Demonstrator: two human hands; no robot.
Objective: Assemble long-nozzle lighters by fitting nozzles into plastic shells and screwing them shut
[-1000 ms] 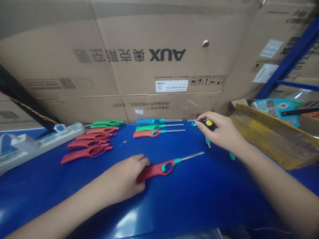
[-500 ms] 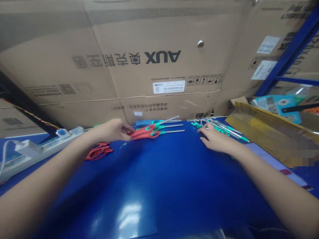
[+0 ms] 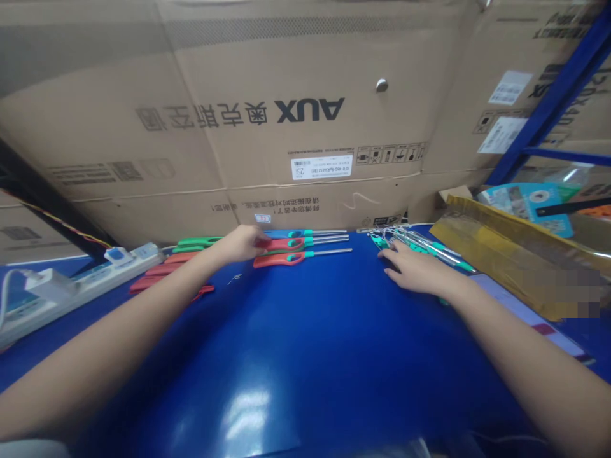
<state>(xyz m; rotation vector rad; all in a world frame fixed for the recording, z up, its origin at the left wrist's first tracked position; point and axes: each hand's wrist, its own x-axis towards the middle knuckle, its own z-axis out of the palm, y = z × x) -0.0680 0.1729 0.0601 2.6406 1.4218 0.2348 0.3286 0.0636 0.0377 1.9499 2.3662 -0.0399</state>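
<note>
My left hand is closed around the rear of a red long-nosed lighter, whose metal tube points right. Just in front of it lies an orange-red long-nosed lighter. A blue lighter lies behind, by the cardboard. My right hand rests at a pile of metal lighter tubes with turquoise ends. Its thumb and forefinger are apart, with nothing visible between them; the other fingers are partly hidden. Red handle pieces and green handle pieces lie left, partly behind my left forearm.
A large cardboard sheet stands along the back of the blue tabletop. On the left is a white power strip with plugs. At right are a box edged in yellow tape and a blue metal post.
My left hand has moved slightly back and pulled the red lighter away from the orange-red one, which now lies alone in front. My right hand has barely moved.
</note>
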